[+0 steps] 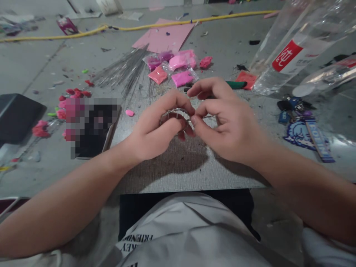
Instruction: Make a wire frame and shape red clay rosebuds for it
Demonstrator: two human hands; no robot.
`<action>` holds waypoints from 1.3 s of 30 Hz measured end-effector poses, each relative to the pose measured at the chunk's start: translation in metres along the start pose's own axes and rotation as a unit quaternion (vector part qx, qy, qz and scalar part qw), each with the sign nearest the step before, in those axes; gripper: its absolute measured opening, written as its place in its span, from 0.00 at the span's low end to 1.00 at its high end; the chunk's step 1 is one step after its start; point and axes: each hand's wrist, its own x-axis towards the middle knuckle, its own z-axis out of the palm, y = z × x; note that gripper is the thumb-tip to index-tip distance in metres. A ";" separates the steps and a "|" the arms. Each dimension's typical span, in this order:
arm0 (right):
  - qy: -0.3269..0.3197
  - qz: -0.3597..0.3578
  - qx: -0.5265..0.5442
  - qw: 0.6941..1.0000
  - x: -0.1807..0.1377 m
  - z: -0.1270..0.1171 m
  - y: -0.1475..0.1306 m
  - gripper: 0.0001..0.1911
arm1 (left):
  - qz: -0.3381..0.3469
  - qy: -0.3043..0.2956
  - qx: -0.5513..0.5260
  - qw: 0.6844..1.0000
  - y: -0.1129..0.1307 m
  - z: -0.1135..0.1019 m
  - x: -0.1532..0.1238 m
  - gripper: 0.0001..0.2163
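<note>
Above the near part of the table, my left hand [161, 126] is closed around a small ring of silvery wire [178, 110], much of it hidden by the fingers. My right hand [225, 118] meets it from the right, thumb and index finger pinched at the ring's right side, where a thin wire end [208, 117] shows. Just beyond the hands lie pink and purple clay packets [182, 60] and a loose bundle of thin metal wires [125, 70]. A green-handled tool [236, 85] rests partly hidden behind my right hand.
Left of my hands are a dark phone-like slab [97, 129], partly blurred out, and several red and pink clay flowers [65, 107]. Clear plastic bottles [294, 55] stand and lie at right, near keys with charms [303, 131]. A yellow cable [167, 24] crosses behind a pink sheet [164, 37].
</note>
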 end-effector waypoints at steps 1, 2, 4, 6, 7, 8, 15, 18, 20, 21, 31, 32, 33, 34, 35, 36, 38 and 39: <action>0.003 0.000 0.005 1.000 0.000 -0.002 -0.001 0.11 | -0.008 0.007 -0.009 1.000 0.000 -0.001 0.001 0.13; 0.006 0.000 0.006 1.000 0.001 -0.003 -0.001 0.11 | -0.016 0.018 -0.015 1.000 0.000 -0.001 0.002 0.14; 0.014 -0.006 0.007 1.000 0.002 -0.007 -0.002 0.11 | -0.020 0.041 -0.024 0.999 -0.001 -0.003 0.003 0.14; 0.024 -0.013 0.005 1.000 0.003 -0.010 -0.001 0.11 | -0.016 0.053 -0.021 0.998 -0.002 -0.006 0.004 0.14; 0.031 -0.016 0.002 0.999 0.003 -0.012 0.000 0.11 | -0.010 0.053 -0.012 0.998 -0.003 -0.007 0.004 0.14; 0.037 -0.018 -0.006 0.999 0.004 -0.012 0.001 0.11 | -0.002 0.053 0.003 0.999 -0.003 -0.008 0.005 0.13; 0.020 -0.061 -0.150 0.987 0.002 -0.004 0.012 0.09 | 0.054 0.055 0.164 0.983 -0.001 -0.009 0.003 0.09; 0.024 -0.067 -0.170 0.983 0.001 0.000 0.012 0.10 | 0.098 0.056 0.220 0.969 -0.001 -0.010 0.002 0.09; 0.035 -0.072 -0.168 0.982 0.000 0.001 0.010 0.11 | 0.114 0.057 0.240 0.962 -0.002 -0.011 0.002 0.09; 0.038 -0.073 -0.167 0.983 0.000 0.002 0.009 0.11 | 0.116 0.059 0.242 0.961 -0.003 -0.011 0.002 0.09; 0.030 -0.053 -0.124 0.990 0.000 -0.005 0.001 0.13 | 0.079 0.092 0.226 0.967 0.002 -0.007 0.000 0.07; 0.030 -0.043 -0.107 0.993 0.001 -0.005 0.002 0.12 | 0.073 0.095 0.216 0.969 0.003 -0.007 0.000 0.07; 0.031 -0.033 -0.088 0.995 0.001 -0.006 0.003 0.11 | 0.067 0.098 0.205 0.972 0.004 -0.007 0.000 0.07; 0.034 -0.024 -0.069 0.997 0.002 -0.006 0.004 0.10 | 0.060 0.100 0.193 0.974 0.005 -0.008 0.001 0.07; 0.037 -0.015 -0.052 0.998 0.002 -0.005 0.006 0.10 | 0.053 0.099 0.182 0.977 0.006 -0.009 0.001 0.07; 0.039 -0.008 -0.038 0.998 0.002 -0.005 0.007 0.09 | 0.047 0.095 0.173 0.979 0.006 -0.010 0.001 0.07; 0.040 0.000 -0.018 0.999 0.003 -0.004 0.010 0.09 | 0.038 0.083 0.164 0.982 0.006 -0.012 0.001 0.07; 0.044 0.001 -0.011 0.999 0.003 -0.004 0.011 0.09 | 0.035 0.076 0.163 0.983 0.006 -0.013 0.002 0.07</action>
